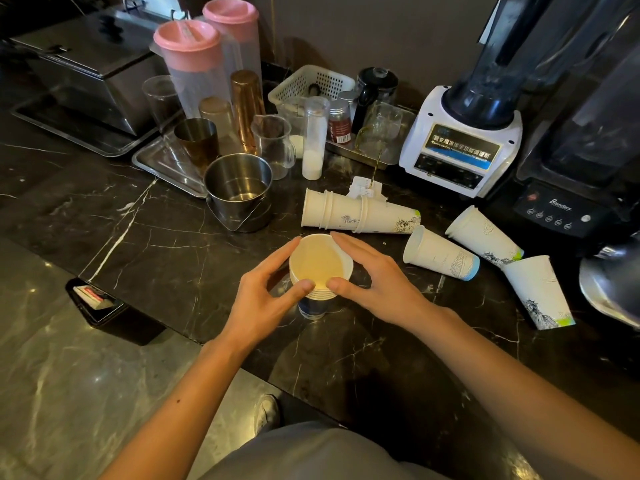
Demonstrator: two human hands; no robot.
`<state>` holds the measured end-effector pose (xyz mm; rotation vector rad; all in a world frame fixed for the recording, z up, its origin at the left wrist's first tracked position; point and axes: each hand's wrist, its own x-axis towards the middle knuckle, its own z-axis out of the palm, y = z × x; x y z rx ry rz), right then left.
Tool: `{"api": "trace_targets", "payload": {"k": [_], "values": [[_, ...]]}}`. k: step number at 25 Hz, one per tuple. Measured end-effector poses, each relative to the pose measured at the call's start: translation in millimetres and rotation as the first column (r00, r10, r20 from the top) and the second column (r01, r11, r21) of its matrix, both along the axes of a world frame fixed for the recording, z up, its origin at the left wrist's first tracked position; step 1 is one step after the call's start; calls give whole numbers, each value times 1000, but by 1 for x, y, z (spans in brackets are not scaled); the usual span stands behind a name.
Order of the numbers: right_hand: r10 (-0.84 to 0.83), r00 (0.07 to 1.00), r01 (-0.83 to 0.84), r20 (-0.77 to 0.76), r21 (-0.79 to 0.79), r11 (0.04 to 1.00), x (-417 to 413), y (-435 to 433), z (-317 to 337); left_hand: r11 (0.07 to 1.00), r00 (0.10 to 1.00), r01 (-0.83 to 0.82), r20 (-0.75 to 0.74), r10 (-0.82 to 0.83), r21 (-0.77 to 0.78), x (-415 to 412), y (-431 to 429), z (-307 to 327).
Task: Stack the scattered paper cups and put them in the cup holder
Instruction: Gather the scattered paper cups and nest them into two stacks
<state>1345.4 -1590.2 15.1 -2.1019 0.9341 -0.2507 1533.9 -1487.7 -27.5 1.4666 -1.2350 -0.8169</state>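
An upright stack of white paper cups [318,265] stands on the black marble counter [166,244], mouth up. My left hand [266,289] grips its rim from the left and my right hand [367,275] from the right, thumbs meeting at the near edge. Behind it a second nested stack [356,212] lies on its side. To the right lie three single cups: one with a blue base [441,253], one farther back [483,235], and one with a green base [538,291]. No cup holder is recognisable in view.
A steel pail [239,190] stands behind left of the stack, beside a tray with metal shakers [197,140] and pink-lidded pitchers [194,64]. A white blender [460,140] and a black blender [568,188] stand back right. The counter edge runs diagonally near my forearms.
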Motion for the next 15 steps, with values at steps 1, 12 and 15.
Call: {"api": "trace_targets", "payload": {"k": [1,12,15], "values": [[-11,1000,11,9,12,1000,0,1,0,1000,1000,0,-9,0,6,-1,0,-1],[-192,974,174,118,150,973,-8,7,-11,997,994,71,-87,-69,24,-9,-12,-2],[-189,974,170,128,148,974,-13,6,-10,995,993,95,-68,-93,29,-11,-19,-2]]}}
